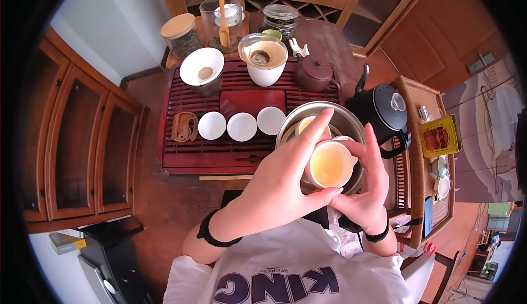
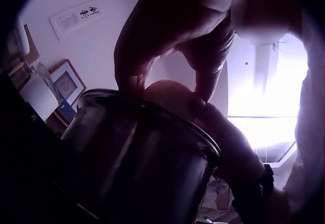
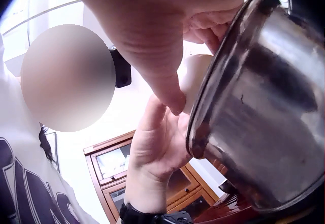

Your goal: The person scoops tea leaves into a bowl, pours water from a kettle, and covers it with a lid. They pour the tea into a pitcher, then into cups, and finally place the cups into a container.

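In the head view, a small white spouted tea pitcher with pale yellow tea in it is held between both hands. My left hand grips it from the left, thumb along its near side and index finger stretched out past it. From the right, my right hand holds the same pitcher, index finger pointing up. Below them stands a round steel bowl, with another vessel of yellow tea inside, partly hidden by my left fingers. Both wrist views show the pitcher's pale underside close by the bowl's rim.
Left of the bowl is a red slatted tea tray with three white cups, a white funnel-shaped bowl, a strainer on a white vessel and a brown teapot. A black kettle stands close right. Tea jars line the back.
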`<action>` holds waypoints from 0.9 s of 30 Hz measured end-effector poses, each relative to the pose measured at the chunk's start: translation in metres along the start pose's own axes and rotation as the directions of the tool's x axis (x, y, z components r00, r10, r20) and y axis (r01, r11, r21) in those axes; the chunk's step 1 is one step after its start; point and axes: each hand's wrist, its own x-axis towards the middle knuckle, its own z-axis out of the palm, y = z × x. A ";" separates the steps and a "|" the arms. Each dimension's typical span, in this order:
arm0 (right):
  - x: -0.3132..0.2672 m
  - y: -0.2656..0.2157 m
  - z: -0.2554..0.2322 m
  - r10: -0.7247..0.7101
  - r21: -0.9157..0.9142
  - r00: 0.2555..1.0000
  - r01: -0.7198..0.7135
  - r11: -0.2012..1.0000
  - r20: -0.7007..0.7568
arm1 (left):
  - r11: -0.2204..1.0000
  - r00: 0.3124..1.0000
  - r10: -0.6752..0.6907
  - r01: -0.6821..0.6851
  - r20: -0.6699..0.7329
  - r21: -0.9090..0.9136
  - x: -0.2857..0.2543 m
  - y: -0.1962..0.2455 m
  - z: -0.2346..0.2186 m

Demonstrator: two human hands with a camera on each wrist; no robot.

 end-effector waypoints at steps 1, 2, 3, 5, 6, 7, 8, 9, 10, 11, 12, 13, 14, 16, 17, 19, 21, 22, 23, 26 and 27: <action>0.002 -0.002 -0.003 -0.002 -0.058 0.998 0.006 0.998 0.067 | 1.000 1.000 0.000 0.000 -0.002 0.000 -0.001 0.000 -0.001; 0.003 -0.005 -0.006 0.001 -0.116 0.991 0.015 0.993 0.133 | 1.000 1.000 -0.022 0.022 -0.010 0.000 -0.002 0.001 -0.004; 0.007 -0.006 -0.010 0.001 -0.117 0.991 0.015 0.993 0.132 | 0.999 0.999 -0.044 0.044 -0.016 -0.001 -0.003 0.001 -0.006; 0.018 -0.007 -0.018 0.016 -0.100 0.960 0.013 0.995 0.279 | 0.998 0.997 -0.043 0.046 -0.062 0.035 -0.006 0.000 -0.010; 0.022 -0.008 -0.021 0.054 -0.083 0.957 -0.031 0.996 0.287 | 0.996 0.993 -0.042 0.050 -0.110 0.073 -0.008 -0.001 -0.012; 0.026 -0.007 -0.024 0.057 -0.085 0.958 -0.034 0.996 0.281 | 0.996 0.994 -0.040 0.048 -0.104 0.073 -0.009 -0.002 -0.015; 0.030 -0.005 -0.027 0.082 -0.145 0.942 -0.036 0.989 0.325 | 0.991 0.990 -0.025 0.043 -0.138 0.125 -0.011 -0.003 -0.017; 0.034 -0.003 -0.029 0.110 -0.205 0.923 -0.035 0.978 0.368 | 0.983 0.985 -0.008 0.039 -0.173 0.177 -0.011 -0.005 -0.019; 0.036 -0.001 -0.027 0.109 -0.217 0.932 -0.034 0.976 0.346 | 0.982 0.981 -0.010 0.046 -0.192 0.184 -0.012 -0.008 -0.018; 0.037 0.002 -0.025 0.111 -0.220 0.933 -0.035 0.975 0.343 | 0.982 0.982 -0.008 0.043 -0.189 0.182 -0.010 -0.011 -0.019; 0.038 0.005 -0.022 0.131 -0.258 0.937 -0.045 0.965 0.325 | 0.967 0.977 0.044 0.010 -0.207 0.254 -0.007 -0.013 -0.020; 0.039 0.008 -0.019 0.150 -0.294 0.940 -0.056 0.954 0.306 | 0.945 0.970 0.096 -0.019 -0.222 0.326 -0.005 -0.014 -0.020; 0.040 0.009 -0.016 0.145 -0.302 0.939 -0.046 0.952 0.312 | 0.962 0.982 -0.025 0.074 -0.185 0.263 -0.002 -0.005 -0.021; 0.043 0.014 -0.011 0.116 -0.330 0.932 0.004 0.944 0.343 | 0.934 0.986 0.014 0.048 -0.169 0.354 0.004 -0.003 -0.021; 0.044 0.016 -0.010 0.089 -0.356 0.923 0.054 0.933 0.374 | 0.898 0.988 0.051 0.020 -0.148 0.440 0.007 -0.003 -0.021; 0.043 0.021 -0.006 0.093 -0.362 0.921 0.054 0.930 0.378 | 0.879 0.990 0.055 0.014 -0.131 0.476 0.011 -0.005 -0.019; 0.042 0.025 -0.002 0.095 -0.368 0.918 0.058 0.928 0.384 | 0.860 0.991 0.060 0.008 -0.116 0.510 0.016 -0.008 -0.017; 0.041 0.027 0.000 0.097 -0.369 0.927 0.048 0.928 0.362 | 0.827 0.991 0.075 0.003 -0.115 0.562 0.018 -0.009 -0.017; 0.041 0.028 0.002 0.099 -0.370 0.935 0.037 0.928 0.340 | 0.792 0.990 0.089 -0.002 -0.112 0.610 0.019 -0.011 -0.016; 0.040 0.031 0.004 0.140 -0.359 0.930 -0.009 0.933 0.341 | 0.755 0.982 0.168 -0.071 -0.089 0.651 0.025 -0.017 -0.015; 0.040 0.031 0.005 0.145 -0.359 0.931 -0.016 0.933 0.335 | 0.755 0.983 0.167 -0.074 -0.082 0.651 0.027 -0.016 -0.015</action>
